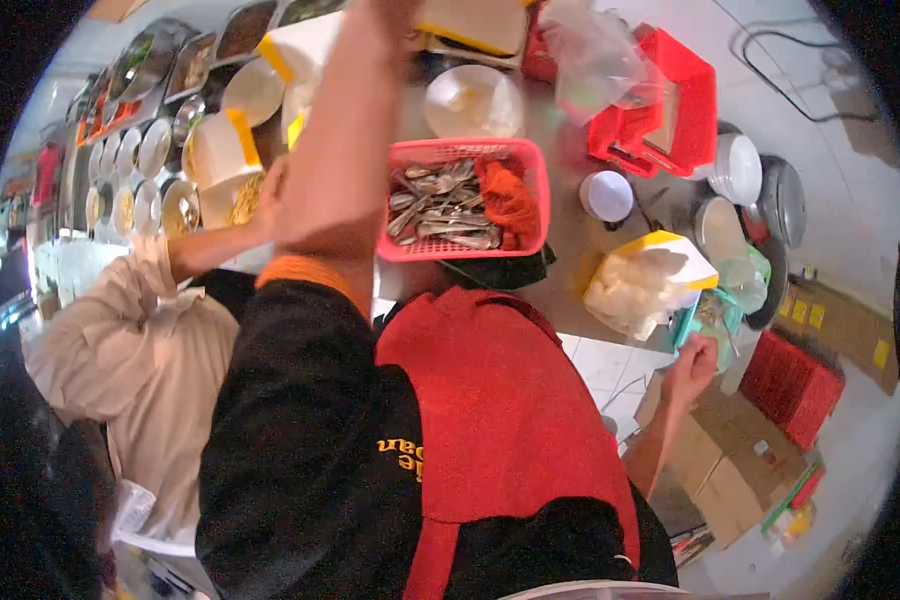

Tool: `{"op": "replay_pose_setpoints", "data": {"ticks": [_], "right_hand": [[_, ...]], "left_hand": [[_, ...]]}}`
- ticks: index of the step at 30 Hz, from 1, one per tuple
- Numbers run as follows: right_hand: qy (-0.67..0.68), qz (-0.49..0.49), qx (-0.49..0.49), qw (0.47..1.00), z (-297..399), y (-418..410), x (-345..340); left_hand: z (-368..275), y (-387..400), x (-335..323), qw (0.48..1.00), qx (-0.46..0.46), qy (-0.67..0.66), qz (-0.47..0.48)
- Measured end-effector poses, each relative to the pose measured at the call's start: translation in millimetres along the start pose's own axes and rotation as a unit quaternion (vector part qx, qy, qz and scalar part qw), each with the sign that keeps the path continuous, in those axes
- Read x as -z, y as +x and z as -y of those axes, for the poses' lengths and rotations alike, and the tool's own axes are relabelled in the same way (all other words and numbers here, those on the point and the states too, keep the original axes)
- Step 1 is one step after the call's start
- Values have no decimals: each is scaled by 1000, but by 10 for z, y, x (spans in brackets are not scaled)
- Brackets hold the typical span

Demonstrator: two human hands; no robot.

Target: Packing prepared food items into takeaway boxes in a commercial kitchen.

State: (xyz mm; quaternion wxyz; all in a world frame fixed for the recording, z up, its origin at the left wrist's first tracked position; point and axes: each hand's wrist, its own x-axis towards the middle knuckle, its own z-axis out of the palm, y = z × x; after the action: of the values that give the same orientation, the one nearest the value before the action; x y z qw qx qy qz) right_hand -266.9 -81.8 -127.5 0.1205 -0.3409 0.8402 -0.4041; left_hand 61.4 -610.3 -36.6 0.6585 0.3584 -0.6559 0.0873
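My left arm stretches across the picture, and its hand is out of view past the top edge. Below the forearm, a pink plastic basket [542,202] holds metal spoons and forks [442,202] and an orange cloth [508,202]. My right hand [691,369] is at the right, fingers curled, beside a small teal basket [679,326]. Whether it grips anything is too blurred to tell. Above it, a white and yellow box [679,259] stands with pale crumpled tissue or plastic [630,296] at its front.
At the left a co-worker in a beige shirt [150,337] reaches toward noodles [246,199] by a yellow-edged box [225,146]. Several bowls [154,146] line the counter. A white bowl [474,101], red bin [690,112], white cup [606,195] and cardboard box [720,457] stand around.
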Motion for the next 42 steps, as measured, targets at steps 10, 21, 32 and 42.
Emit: {"op": "replay_pose_setpoints", "data": {"ticks": [10,21,32,42], "right_hand": [[109,308,527,785,1317,489,-1493],[139,425,375,812,1293,116,-1876],[-14,374,191,907,117,-803,-1129],[-91,145,-193,966,-3441,-1932,336]], "left_hand": [[-2637,-1768,1560,864,141,-322,361],[-2791,-2862,3086,725,614,-159,268],[-2235,-2778,2664,447,606,-399,523],[-3060,-3455,2265,377,475,-378,699]]}}
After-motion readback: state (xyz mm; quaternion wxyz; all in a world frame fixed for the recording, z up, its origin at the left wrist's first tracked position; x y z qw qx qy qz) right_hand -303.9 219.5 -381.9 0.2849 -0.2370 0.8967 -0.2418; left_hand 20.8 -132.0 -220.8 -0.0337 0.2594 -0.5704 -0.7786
